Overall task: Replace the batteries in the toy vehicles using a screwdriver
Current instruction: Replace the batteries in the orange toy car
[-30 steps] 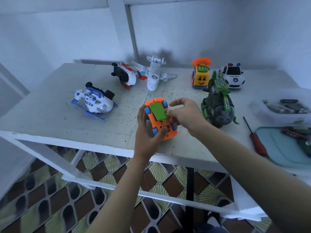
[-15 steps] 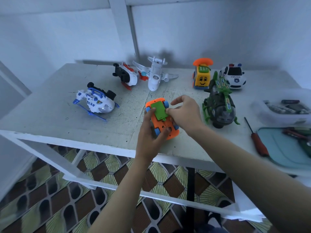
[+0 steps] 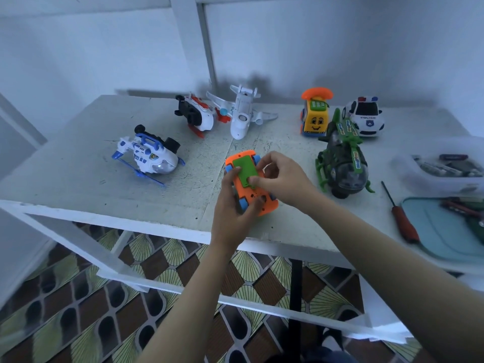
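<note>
Blue-and-white helicopter (image 3: 149, 159): sitting at the left of the table (image 3: 65, 179), well apart from the hands and not being worked on.
Red-and-white aircraft (image 3: 196, 115) and white airplane (image 3: 242, 113): lying side by side at the back, waiting.
Left hand (image 3: 231, 205): cradling the orange car (image 3: 251, 195) from below, with the thumb lying along its left edge and the fingers wrapping up round the near end.
Task thing: the orange car is being held belly-up just over the table's front edge, between both hands, with its green battery cover (image 3: 245, 170) facing the camera.
Right hand (image 3: 284, 182): closing on the car's right side, fingers curling over the far wheel.
Change: over the last second the right thumb has been sliding from the cover's side edge down onto its near right corner. The car is barely moving.
Meaning: the person is probably working the cover by finger, either seating it or easing it off. I cannot tell which.
Green helicopter (image 3: 343, 158), yellow phone car (image 3: 315, 116), police car (image 3: 365, 117): standing behind and to the right.
Screwdriver (image 3: 402, 218): lying just as before beside the teal tray (image 3: 445, 239), so no screw is being turned.
Clear box (image 3: 408, 166): holding what look like batteries.
</note>
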